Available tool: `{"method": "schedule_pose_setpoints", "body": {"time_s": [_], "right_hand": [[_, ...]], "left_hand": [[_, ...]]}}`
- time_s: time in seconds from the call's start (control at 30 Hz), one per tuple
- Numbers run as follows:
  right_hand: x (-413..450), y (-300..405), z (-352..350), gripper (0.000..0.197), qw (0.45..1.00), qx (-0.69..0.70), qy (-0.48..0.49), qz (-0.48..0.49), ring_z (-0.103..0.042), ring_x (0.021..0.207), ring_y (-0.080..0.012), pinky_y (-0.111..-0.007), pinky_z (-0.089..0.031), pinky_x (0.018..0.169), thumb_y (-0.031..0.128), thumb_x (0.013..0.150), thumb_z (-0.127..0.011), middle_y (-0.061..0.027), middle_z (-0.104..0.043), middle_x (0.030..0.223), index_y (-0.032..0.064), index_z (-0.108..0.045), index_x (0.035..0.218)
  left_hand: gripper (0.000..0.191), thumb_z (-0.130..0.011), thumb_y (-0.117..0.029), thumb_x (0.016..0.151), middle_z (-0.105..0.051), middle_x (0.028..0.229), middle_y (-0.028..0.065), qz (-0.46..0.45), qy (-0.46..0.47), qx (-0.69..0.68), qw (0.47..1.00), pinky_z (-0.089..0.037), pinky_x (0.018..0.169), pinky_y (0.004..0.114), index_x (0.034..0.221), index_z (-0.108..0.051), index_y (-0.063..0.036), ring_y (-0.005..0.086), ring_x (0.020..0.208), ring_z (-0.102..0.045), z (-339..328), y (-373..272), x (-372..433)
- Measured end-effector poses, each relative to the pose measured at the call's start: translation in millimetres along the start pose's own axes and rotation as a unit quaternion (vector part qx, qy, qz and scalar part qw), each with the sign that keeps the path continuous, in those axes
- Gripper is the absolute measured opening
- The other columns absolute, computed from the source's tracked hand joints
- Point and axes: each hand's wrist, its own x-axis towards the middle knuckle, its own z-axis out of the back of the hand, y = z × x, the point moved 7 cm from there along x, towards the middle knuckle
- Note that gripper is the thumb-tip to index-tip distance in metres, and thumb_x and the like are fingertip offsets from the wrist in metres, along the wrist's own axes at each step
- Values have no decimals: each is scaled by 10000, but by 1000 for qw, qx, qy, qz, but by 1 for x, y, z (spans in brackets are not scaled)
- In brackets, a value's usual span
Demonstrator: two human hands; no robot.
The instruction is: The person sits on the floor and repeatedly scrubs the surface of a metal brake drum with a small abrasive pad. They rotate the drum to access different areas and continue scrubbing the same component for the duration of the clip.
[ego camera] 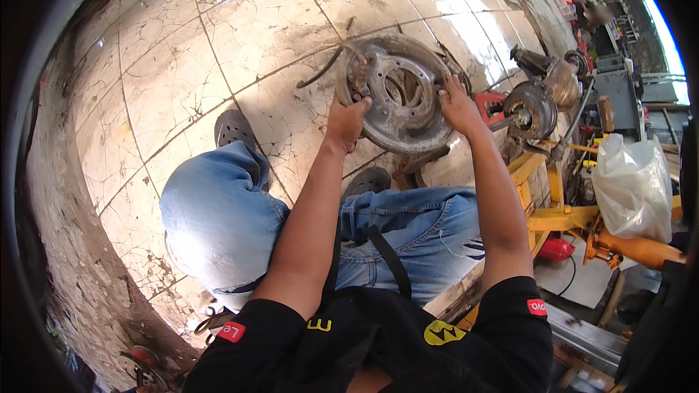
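Both my hands hold a round metal brake backing plate with a large centre hole ringed by bolt holes. My left hand grips its left edge, the thumb on the face. On the right edge lies my right hand, its fingers spread over the rim. A curved metal part is fixed on the plate's upper left. Below the plate, partly hidden by it, curved metal parts like brake shoes rest near my shoe. A dark curved strip or hose shows to the left of the plate.
An axle assembly with a hub drum stands at the right, by a red stand. Nearer me are a yellow metal frame, a clear plastic bag and an orange cylindrical part. Cracked floor tiles spread out at the left.
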Motion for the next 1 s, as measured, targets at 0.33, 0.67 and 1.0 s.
{"method": "schedule_pose_setpoints", "body": {"time_s": [0.33, 0.67, 1.0], "right_hand": [[42, 143, 12, 556, 960, -201, -71, 181, -250, 1422, -283, -540, -170, 1143, 50, 860, -464, -65, -368, 1496, 116, -396, 1408], [92, 140, -12, 782, 969, -209, 78, 103, -285, 1411, -247, -508, -245, 1136, -38, 746, -562, -52, -295, 1536, 122, -299, 1465], [78, 157, -21, 749, 959, -174, 58, 214, -239, 1426, -299, -517, -186, 1152, 93, 795, -552, -93, -249, 1552, 144, -273, 1488]], "left_hand": [[540, -595, -1, 860, -565, 1228, 98, 28, 14, -53, 998, -447, 952, 317, 1363, -401, -18, 205, 1092, -553, -2, -2, -1], [535, -613, -30, 827, -574, 1186, 96, 51, -11, -7, 999, -457, 904, 309, 1330, -431, -10, 195, 1042, -560, -2, -11, -9], [461, -627, -61, 815, -610, 1104, 102, 33, -21, -4, 999, -475, 850, 316, 1247, -485, 15, 192, 960, -586, 2, -3, -5]]}}
